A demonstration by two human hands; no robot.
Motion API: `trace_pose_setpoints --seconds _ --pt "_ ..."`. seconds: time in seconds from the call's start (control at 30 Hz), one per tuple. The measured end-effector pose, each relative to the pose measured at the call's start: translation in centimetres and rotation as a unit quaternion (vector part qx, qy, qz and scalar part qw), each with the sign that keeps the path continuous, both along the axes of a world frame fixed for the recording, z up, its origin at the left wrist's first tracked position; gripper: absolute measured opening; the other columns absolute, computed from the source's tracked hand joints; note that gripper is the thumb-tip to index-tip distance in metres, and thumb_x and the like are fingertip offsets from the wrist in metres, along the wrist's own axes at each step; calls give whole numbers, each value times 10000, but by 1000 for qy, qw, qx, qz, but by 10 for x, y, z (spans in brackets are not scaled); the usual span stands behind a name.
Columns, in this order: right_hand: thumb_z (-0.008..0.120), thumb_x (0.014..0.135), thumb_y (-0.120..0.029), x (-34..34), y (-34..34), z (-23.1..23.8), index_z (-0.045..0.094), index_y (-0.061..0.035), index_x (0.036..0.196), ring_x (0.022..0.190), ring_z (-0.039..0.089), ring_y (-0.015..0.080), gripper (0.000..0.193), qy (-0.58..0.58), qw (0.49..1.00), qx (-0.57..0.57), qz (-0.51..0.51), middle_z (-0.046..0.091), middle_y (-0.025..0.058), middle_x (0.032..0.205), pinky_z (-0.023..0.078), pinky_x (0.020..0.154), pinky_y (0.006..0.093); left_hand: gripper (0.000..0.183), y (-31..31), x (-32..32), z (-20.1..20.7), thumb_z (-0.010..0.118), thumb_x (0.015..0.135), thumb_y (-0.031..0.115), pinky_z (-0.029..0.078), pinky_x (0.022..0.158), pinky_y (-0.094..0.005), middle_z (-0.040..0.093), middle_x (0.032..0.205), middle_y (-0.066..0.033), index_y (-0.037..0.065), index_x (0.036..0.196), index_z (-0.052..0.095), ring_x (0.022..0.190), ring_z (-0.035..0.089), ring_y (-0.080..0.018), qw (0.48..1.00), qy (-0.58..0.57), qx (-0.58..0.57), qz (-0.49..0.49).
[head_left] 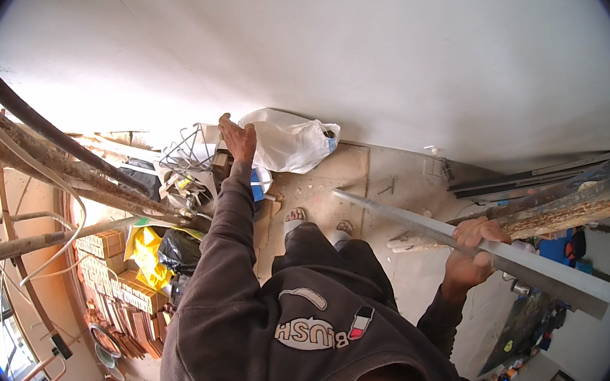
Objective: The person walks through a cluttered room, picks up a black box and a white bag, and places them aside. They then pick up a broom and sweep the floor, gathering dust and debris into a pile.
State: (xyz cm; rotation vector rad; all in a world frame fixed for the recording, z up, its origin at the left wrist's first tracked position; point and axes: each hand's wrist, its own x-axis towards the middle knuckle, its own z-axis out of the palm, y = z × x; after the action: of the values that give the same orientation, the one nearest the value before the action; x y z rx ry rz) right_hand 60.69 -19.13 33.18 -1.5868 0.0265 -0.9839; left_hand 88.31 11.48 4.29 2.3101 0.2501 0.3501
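A long, straight silver metal bar [552,274], box-like in section, slants across the right side. My right hand [473,253] is wrapped round it, with the wide end close to me and the thin end low over the floor. My left hand [239,141] reaches forward towards the white wall [349,44], thumb and fingers apart and holding nothing. Whether it touches the wall I cannot tell. Beyond and beside that hand lies a white sack [289,146] at the wall's foot.
Wooden poles [56,161] and loose cables rise on the left. Below them are stacked bricks [108,267], a yellow bag [148,255] and a black bag [180,250]. Dark metal strips [527,178] and a rough timber [574,203] lie at right. My feet stand on dusty floor [320,189].
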Motion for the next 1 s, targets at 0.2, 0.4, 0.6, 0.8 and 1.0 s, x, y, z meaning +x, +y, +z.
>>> trace_pose_setpoints --seconds 0.2,0.4,0.6,0.8,1.0 --pt "657 773 -391 19 3 2 506 -52 977 602 437 135 424 9 999 31 42 420 20 689 402 541 281 539 -10 -50 49 650 779 195 374 912 -434 462 1129 -232 -16 1210 404 1066 447 -385 991 -80 5 -109" --pt "658 718 -366 57 15 22 514 -16 900 585 459 171 420 51 997 43 41 462 60 649 398 537 296 552 -49 -129 86 688 766 243 403 939 -416 467 1192 -214 31 1207 433 1115 463 -400 916 -11 -111 -386" --pt "643 777 -260 68 24 128 476 -32 1020 643 407 131 374 28 964 154 214 429 28 745 362 555 269 708 -82 -172 179 650 780 440 378 965 -449 425 1237 -219 26 1282 370 1141 446 -381 813 37 -203 -544" --pt "596 820 -203 88 13 190 422 -60 986 640 366 111 280 0 942 142 305 380 14 744 343 554 260 677 -76 -187 233 657 782 385 415 899 -455 478 1195 -192 74 1311 371 1064 508 -372 807 29 -225 -546" --pt "613 809 -177 89 -8 193 397 -25 997 707 366 140 324 -25 913 170 369 353 27 767 338 633 290 715 -60 -181 232 732 663 227 461 781 -431 553 1056 -158 93 1284 404 914 573 -350 886 -27 -137 -443"
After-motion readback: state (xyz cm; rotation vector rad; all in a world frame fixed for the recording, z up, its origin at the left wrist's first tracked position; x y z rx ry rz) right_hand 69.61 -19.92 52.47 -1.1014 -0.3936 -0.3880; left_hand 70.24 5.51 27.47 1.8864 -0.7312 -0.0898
